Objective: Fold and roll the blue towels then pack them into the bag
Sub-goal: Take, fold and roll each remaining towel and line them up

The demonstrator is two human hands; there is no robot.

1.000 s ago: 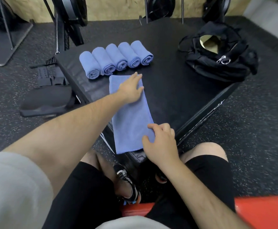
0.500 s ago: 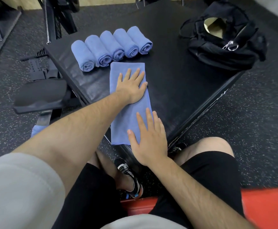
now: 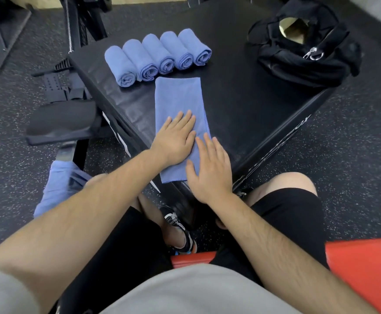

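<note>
On the folded towel (image 3: pixel 180 105), both hands lie flat beside 5 rolled towels (image 3: pixel 155 55).

Faint pale lettering (image 3: pixel 298 130) on the right side face of the black padded box (image 3: pixel 241 98), set along the slanting face toward the far corner; too dim and too oblique to be read. White strokes (image 3: pixel 117 132) on the left side face of the same box, fragmentary, not legible as letters or numbers. Nothing readable on the black bag (image 3: pixel 298 66) or its metal zip pull (image 3: pixel 314 54).
</note>
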